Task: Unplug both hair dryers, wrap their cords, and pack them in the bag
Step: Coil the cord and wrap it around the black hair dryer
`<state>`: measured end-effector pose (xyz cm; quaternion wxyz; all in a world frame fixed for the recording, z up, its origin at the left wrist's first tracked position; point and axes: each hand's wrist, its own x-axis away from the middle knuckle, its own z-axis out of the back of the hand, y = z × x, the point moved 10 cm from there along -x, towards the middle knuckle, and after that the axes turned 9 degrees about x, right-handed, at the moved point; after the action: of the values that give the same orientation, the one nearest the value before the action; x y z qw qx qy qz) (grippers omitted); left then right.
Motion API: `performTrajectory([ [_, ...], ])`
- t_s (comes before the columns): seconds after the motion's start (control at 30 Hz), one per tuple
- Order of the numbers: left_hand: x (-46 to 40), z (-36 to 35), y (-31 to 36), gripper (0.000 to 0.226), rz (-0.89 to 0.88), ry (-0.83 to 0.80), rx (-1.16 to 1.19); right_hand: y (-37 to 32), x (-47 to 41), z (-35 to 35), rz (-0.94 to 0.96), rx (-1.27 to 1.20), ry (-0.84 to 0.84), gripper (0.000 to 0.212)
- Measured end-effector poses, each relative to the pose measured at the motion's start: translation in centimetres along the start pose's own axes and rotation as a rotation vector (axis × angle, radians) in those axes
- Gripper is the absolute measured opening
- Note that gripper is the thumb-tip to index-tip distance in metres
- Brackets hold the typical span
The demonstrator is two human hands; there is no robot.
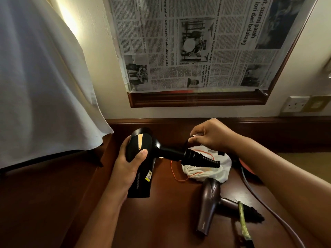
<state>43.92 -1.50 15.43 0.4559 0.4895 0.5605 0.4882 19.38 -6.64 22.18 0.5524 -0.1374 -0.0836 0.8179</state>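
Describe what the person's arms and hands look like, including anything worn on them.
Both forearms are bare right down to the frame edge: no sleeves show. The left hand and right hand wear no gloves, and no rings, watch or bracelets are visible. Fingernails are short and unpainted. No markings visible.

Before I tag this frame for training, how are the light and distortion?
Head view: dim and warm, brightest by the curtain upper left; wide-angle bending slants the newspaper and frame; glare streaks its plastic cover; the black dryer and desk sit in shadow.

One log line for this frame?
left hand: holds black dryer | right hand: pinches cord | brown dryer: on desk | bag: unpacked
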Motion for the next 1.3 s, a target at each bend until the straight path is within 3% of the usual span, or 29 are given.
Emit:
performTrajectory([
  [0.3,-0.3,-0.3,0.8,0.060,-0.063,0.057,-0.094,-4.7,2.2,0.4,0.128,0.393,-0.038,0.026],
  [0.4,-0.5,-0.1,0.7,0.062,-0.073,0.087,-0.109,-5.1,3.2,-0.5,0.070,0.412,-0.078,0.026],
  [0.53,-0.4,0.1,0.9,0.065,-0.113,0.129,-0.122,-4.5,4.5,-1.5,-0.080,0.142,-0.056,0.030],
  [0.73,-0.3,-0.4,1.1,0.066,-0.169,0.158,-0.206,-0.4,6.6,-3.8,-0.473,-0.692,0.056,0.048],
  [0.83,-0.2,-0.6,1.1,0.068,-0.178,0.165,-0.213,-0.5,6.9,-5.8,-0.555,-1.024,0.014,0.031],
  [0.93,-0.1,-0.6,1.2,0.069,-0.190,0.175,-0.172,-1.2,7.0,-6.7,-0.553,-1.122,0.006,0.017],
  [1.13,0.4,-0.9,0.7,0.070,-0.162,0.166,-0.076,-3.1,7.4,-9.8,-0.540,-1.441,-0.057,0.020],
  [1.3,0.5,-0.8,1.0,0.064,-0.158,0.194,-0.001,-3.3,7.4,-10.4,-0.453,-1.260,-0.030,0.036],
])
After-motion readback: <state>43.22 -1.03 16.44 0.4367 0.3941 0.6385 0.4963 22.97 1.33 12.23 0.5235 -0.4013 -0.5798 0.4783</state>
